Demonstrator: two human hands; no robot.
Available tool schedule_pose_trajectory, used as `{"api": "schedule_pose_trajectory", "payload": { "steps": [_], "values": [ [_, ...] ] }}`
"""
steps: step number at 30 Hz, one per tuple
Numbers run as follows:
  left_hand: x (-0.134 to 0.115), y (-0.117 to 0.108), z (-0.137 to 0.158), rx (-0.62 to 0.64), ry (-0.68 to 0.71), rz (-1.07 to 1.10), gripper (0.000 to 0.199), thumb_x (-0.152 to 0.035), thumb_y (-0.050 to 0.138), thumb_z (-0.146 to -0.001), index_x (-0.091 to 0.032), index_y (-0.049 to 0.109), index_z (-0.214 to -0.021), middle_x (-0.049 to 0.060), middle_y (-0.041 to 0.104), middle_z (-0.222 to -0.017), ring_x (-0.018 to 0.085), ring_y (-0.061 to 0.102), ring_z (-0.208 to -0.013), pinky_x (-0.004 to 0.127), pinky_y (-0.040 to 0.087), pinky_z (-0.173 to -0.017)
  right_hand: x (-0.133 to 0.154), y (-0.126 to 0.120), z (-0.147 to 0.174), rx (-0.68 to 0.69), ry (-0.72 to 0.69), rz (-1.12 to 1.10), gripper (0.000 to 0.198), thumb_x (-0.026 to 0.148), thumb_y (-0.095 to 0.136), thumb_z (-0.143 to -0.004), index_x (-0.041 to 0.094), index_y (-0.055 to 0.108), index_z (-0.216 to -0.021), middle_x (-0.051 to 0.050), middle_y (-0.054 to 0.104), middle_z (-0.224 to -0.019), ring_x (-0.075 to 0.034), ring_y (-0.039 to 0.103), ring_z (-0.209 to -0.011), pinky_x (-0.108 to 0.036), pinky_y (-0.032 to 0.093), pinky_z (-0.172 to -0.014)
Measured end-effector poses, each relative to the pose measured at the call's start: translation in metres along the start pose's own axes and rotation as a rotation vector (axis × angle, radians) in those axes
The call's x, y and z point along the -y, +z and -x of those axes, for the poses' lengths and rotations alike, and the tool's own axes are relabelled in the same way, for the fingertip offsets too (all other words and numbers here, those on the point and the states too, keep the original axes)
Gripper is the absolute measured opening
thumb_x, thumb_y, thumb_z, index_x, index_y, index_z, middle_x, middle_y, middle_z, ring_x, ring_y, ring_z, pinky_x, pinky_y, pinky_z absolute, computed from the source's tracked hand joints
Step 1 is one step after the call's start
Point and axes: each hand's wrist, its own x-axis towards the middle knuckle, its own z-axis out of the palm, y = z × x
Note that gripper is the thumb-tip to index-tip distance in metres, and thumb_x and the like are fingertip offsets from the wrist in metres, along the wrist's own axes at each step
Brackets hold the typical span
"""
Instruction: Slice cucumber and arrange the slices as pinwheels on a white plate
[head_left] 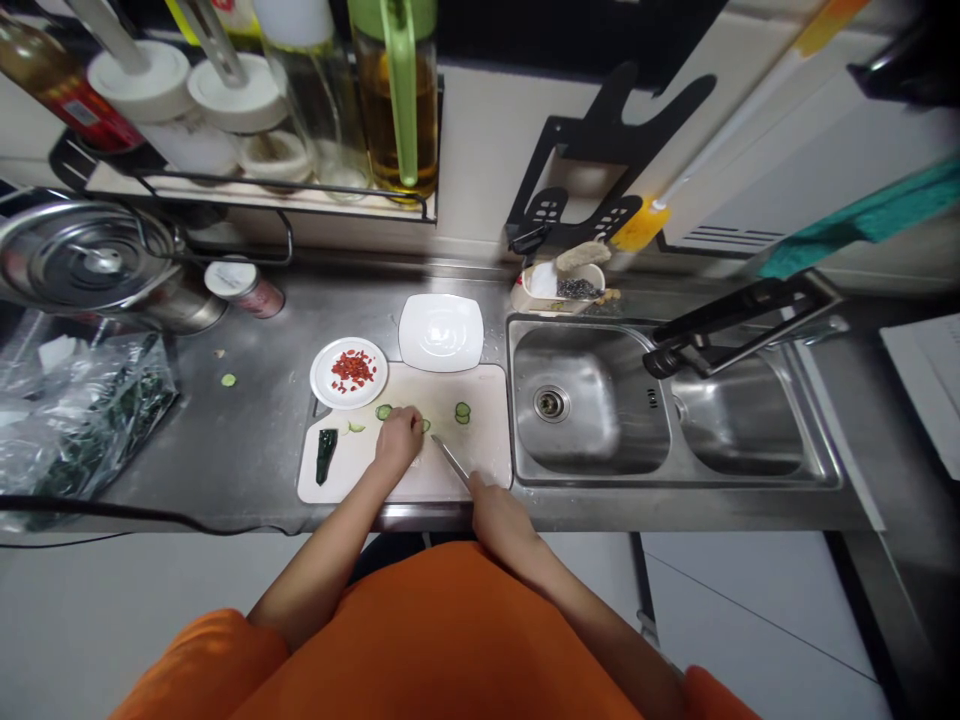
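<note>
My right hand (501, 515) is wrapped round the handle of a knife (451, 460), its blade slanting up and left over the white cutting board (442, 480). My left hand (401, 438) is closed on the board, its curled fingers on a cucumber (425, 426) that they mostly hide; a pale green cut face shows at the fingertips, close to the knife tip. A green slice (384, 411) lies just left of these fingers. Farther right are overlapping cucumber slices (463, 412). A dark green cucumber piece (326, 457) and a thin peel-like sliver (355, 427) lie at the board's left.
A white plate of small red pieces (352, 372) overlaps the board's upper left corner. Behind the board stands a white rectangular dish (441, 333). The double sink (592, 400) adjoins on the right. A plastic bag of greens (97, 420) and a steel pot (105, 260) stand left.
</note>
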Motion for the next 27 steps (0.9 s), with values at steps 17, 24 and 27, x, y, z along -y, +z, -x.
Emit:
{"api": "schedule_pose_trajectory", "payload": {
  "steps": [17, 24, 27],
  "values": [
    [0.023, -0.031, 0.007, -0.084, -0.044, 0.068, 0.016, -0.018, 0.041, -0.084, -0.019, 0.057, -0.083, 0.004, 0.064, -0.083, 0.017, 0.057, -0.076, 0.027, 0.041, -0.071, -0.003, -0.001, -0.001, 0.022, -0.010, -0.008, 0.040, -0.001, 0.032, -0.081, 0.013, 0.044, -0.116, -0.014, 0.064, -0.089, -0.024, 0.063, -0.091, -0.028, 0.044, -0.066],
    [0.039, -0.047, 0.005, -0.163, -0.140, -0.121, 0.021, -0.023, 0.044, -0.085, -0.019, 0.063, -0.092, 0.007, 0.066, -0.088, 0.021, 0.058, -0.080, 0.030, 0.040, -0.070, -0.002, -0.003, 0.000, 0.017, -0.005, 0.002, 0.039, -0.001, 0.033, -0.082, 0.014, 0.044, -0.117, -0.012, 0.063, -0.087, -0.022, 0.063, -0.089, -0.027, 0.043, -0.066],
    [0.035, -0.044, 0.010, -0.247, -0.061, -0.139, 0.023, -0.024, 0.044, -0.086, -0.019, 0.065, -0.095, 0.008, 0.065, -0.095, 0.022, 0.058, -0.087, 0.030, 0.041, -0.073, -0.001, -0.004, 0.001, 0.018, 0.004, -0.001, 0.039, 0.000, 0.033, -0.083, 0.015, 0.044, -0.118, -0.012, 0.064, -0.088, -0.022, 0.063, -0.089, -0.026, 0.042, -0.066]
  ]
}}
